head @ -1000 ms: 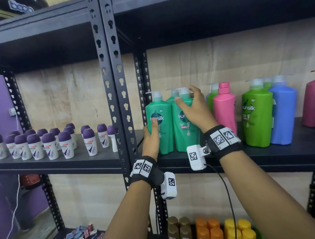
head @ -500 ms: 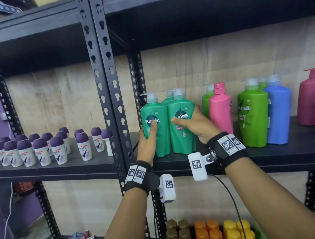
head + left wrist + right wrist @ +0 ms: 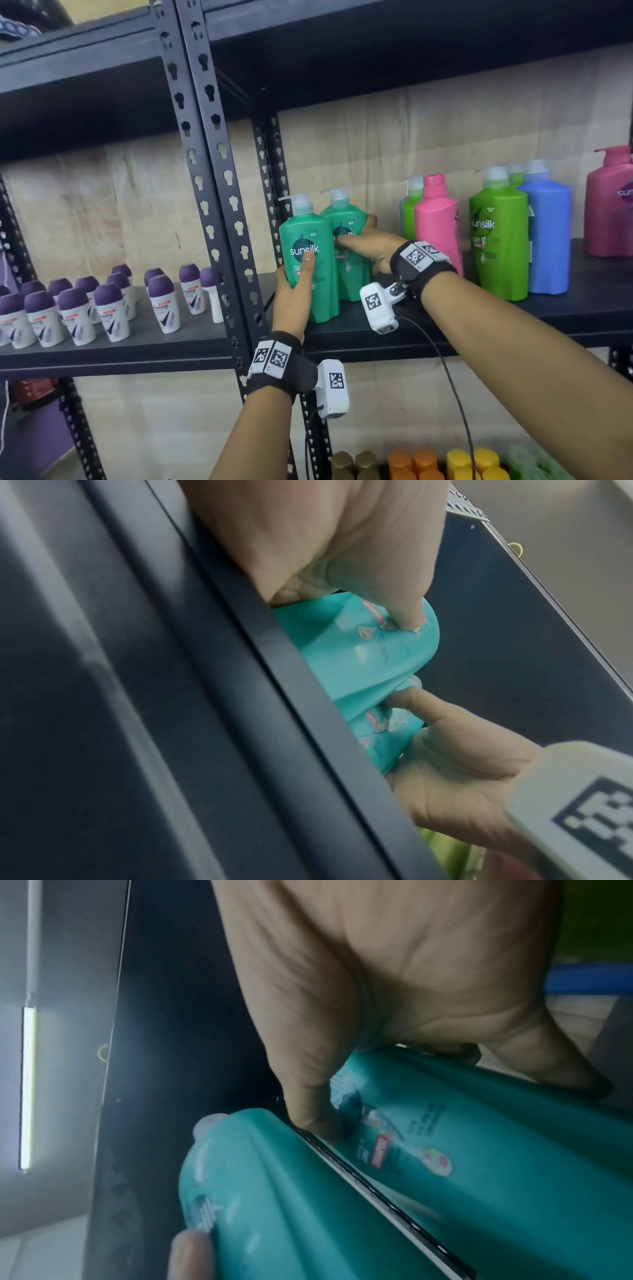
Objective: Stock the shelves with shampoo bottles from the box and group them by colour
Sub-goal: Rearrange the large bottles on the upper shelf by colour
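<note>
Two teal-green Sunsilk pump bottles stand upright side by side at the left end of the dark shelf (image 3: 445, 329). My left hand (image 3: 294, 291) grips the left teal bottle (image 3: 322, 274) low down, with its thumb pressed on the front label and its fingers round the left side. My right hand (image 3: 370, 246) holds the right teal bottle (image 3: 352, 274), thumb across the label and fingers round its far side. In the left wrist view my left hand (image 3: 342, 547) clasps the left teal bottle (image 3: 359, 656). The right wrist view shows my right hand (image 3: 394, 974) on the right teal bottle (image 3: 514, 1137).
To the right stand lime-green bottles (image 3: 496, 240), a pink bottle (image 3: 436, 226), a blue bottle (image 3: 548, 240) and a magenta bottle (image 3: 609, 212). A perforated upright post (image 3: 219, 205) borders the bottles on the left. Purple-capped roll-ons (image 3: 109, 305) fill the left shelf. Coloured caps (image 3: 428, 462) sit below.
My right hand has slid down from the pump of the right teal bottle to its body. That bottle now stands slightly farther back. My left hand stays on the left bottle.
</note>
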Action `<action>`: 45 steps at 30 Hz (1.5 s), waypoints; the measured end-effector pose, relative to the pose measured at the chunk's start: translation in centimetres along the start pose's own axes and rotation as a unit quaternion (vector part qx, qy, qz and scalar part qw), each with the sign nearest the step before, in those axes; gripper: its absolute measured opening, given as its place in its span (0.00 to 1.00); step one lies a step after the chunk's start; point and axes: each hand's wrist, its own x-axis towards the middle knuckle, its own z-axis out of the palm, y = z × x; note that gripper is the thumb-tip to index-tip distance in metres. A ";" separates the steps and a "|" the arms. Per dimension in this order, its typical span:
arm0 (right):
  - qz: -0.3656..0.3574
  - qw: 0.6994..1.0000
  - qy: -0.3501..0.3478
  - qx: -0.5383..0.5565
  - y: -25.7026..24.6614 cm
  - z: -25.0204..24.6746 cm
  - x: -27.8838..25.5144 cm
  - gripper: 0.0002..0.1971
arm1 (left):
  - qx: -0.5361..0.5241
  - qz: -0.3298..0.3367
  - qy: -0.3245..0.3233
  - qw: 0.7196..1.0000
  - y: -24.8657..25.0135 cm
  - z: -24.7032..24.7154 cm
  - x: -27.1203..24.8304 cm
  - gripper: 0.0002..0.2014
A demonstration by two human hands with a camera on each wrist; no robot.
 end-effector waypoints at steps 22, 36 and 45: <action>-0.058 0.997 0.035 0.024 0.6 1.5 2.1 0.54 | 0.013 -0.006 -0.002 1.000 0.1 0.1 -0.5 0.40; -0.005 1.000 0.024 0.012 0.4 -0.5 -3.6 0.27 | 0.041 -0.002 -0.006 0.999 0.7 -0.2 -0.9 0.47; -0.055 0.996 -0.017 0.062 3.6 -0.3 -8.5 0.35 | 0.143 -0.001 -0.089 0.986 1.0 1.2 -1.2 0.40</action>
